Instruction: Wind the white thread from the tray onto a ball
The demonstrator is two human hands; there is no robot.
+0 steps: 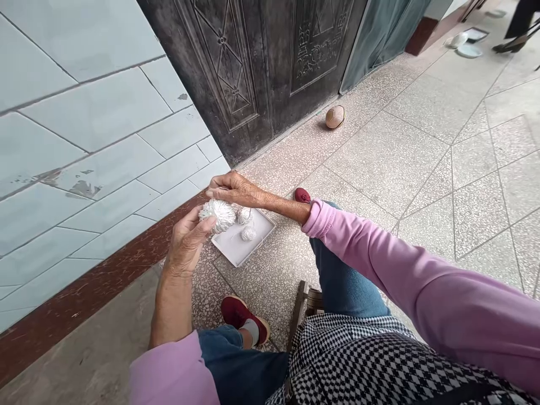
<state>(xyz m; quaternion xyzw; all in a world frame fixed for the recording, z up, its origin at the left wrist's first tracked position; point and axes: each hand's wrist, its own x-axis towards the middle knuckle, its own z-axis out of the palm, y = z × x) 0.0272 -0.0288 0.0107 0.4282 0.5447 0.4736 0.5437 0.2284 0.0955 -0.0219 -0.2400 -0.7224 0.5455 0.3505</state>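
Note:
A ball of white yarn (219,215) rests in my left hand (188,239), whose fingers and thumb close around its left side. My right hand (236,189) reaches across just above the ball, fingers bent and pressed together near its upper edge. Whatever those fingers may pinch is too fine or hidden to make out. Below the hands, a shallow white tray (230,247) lies on the floor. Two smaller balls of white yarn show in it: one nearer (248,233) and one farther (244,215), the latter close under my right wrist. A thin strand runs along the tray's right side.
A tiled wall (105,152) stands to the left, beside a dark carved door (270,67). On the speckled floor lies a tan ball (335,117). My red shoes (240,315) and a low stool (300,312) are close by. At far right, a person's foot (510,46) shows.

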